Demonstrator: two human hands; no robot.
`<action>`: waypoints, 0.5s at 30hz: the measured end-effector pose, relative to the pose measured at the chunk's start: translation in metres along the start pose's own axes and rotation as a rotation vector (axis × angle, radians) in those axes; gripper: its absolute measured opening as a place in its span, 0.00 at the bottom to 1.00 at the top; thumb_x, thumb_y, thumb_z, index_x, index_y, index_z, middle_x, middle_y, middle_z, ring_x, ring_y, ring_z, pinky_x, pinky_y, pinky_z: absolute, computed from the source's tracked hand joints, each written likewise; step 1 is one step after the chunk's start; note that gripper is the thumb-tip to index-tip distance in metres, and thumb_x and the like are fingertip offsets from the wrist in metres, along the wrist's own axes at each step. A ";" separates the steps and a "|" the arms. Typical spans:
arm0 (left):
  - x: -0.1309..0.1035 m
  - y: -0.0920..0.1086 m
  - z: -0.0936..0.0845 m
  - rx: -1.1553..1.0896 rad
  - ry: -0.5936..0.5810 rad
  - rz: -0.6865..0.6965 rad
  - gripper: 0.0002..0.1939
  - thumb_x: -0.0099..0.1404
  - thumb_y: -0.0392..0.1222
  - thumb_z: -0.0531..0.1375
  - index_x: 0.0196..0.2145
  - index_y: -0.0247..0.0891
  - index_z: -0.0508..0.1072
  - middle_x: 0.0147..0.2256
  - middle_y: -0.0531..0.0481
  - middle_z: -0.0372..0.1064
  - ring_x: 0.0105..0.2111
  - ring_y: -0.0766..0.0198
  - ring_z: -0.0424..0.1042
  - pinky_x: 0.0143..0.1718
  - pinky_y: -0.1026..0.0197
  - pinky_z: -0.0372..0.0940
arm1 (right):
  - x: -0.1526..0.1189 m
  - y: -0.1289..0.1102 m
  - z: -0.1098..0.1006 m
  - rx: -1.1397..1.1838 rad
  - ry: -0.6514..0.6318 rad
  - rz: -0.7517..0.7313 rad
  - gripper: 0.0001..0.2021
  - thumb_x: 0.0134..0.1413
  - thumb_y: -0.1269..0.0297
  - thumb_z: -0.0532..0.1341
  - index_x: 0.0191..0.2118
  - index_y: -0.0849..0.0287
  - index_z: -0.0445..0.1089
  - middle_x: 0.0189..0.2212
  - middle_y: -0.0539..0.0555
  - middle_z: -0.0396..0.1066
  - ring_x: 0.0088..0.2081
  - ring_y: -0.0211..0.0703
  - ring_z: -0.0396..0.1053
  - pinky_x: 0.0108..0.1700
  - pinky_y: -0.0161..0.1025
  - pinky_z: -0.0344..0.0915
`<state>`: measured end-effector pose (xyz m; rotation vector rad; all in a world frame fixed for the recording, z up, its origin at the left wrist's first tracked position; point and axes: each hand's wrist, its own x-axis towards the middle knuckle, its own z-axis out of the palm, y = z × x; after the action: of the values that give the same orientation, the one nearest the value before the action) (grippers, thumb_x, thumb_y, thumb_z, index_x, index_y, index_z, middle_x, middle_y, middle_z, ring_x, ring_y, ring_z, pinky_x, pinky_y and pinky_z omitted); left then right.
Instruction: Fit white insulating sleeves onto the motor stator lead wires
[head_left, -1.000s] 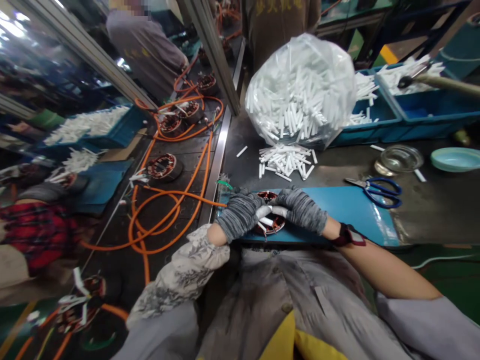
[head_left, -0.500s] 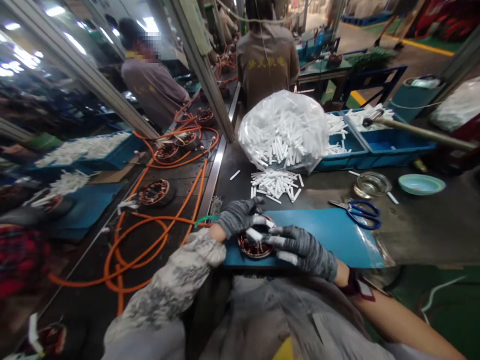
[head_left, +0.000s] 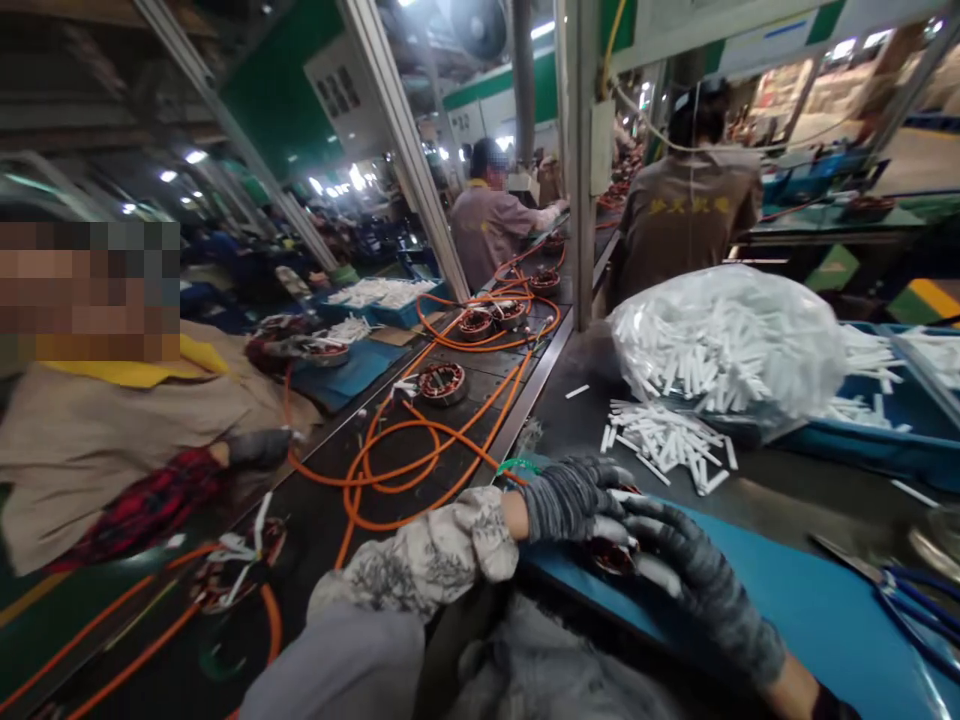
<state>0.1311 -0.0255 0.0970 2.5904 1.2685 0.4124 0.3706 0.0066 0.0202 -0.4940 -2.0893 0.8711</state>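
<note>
A motor stator, a ring of copper windings, lies on the blue mat in front of me, mostly covered by my gloved hands. My left hand, in a grey knit glove with white fingertips, curls over its left and far side. From the right, my right hand, gloved alike, rests its bent fingers on the ring. Both hands grip the stator; anything small between the fingertips is hidden. Just beyond lies a loose pile of short white tubes.
Behind the pile bulges a clear bag of white tubes, beside blue bins. Blue-handled scissors lie at right. On the left, orange hoses loop over a line with other stators. A co-worker's gloved hand is across the line.
My view has swung left and up, bringing a co-worker across the line into sight. Both hands stay at the stator; the white tube seen between them before is now hidden.
</note>
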 end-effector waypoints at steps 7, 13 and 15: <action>0.006 -0.010 0.013 -0.020 0.014 -0.002 0.13 0.68 0.49 0.68 0.45 0.40 0.85 0.55 0.43 0.77 0.55 0.54 0.75 0.61 0.57 0.67 | -0.010 0.023 -0.025 -0.109 -0.150 -0.037 0.24 0.64 0.62 0.61 0.63 0.31 0.70 0.56 0.51 0.77 0.52 0.58 0.79 0.51 0.48 0.81; 0.009 -0.010 0.019 0.026 0.012 -0.009 0.22 0.68 0.56 0.67 0.51 0.40 0.83 0.55 0.42 0.76 0.55 0.53 0.74 0.61 0.55 0.66 | -0.009 0.027 -0.032 -0.011 -0.232 0.147 0.20 0.59 0.53 0.68 0.57 0.36 0.76 0.55 0.51 0.78 0.55 0.58 0.77 0.60 0.50 0.73; 0.012 -0.006 0.020 0.031 -0.020 -0.006 0.25 0.68 0.56 0.66 0.55 0.37 0.80 0.56 0.42 0.74 0.57 0.53 0.72 0.63 0.56 0.64 | -0.002 0.021 -0.025 0.160 -0.191 0.330 0.19 0.57 0.50 0.69 0.54 0.39 0.79 0.55 0.51 0.78 0.56 0.60 0.76 0.61 0.50 0.72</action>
<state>0.1403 -0.0135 0.0783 2.6094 1.2852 0.3674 0.3929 0.0294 0.0149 -0.7052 -2.1180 1.3107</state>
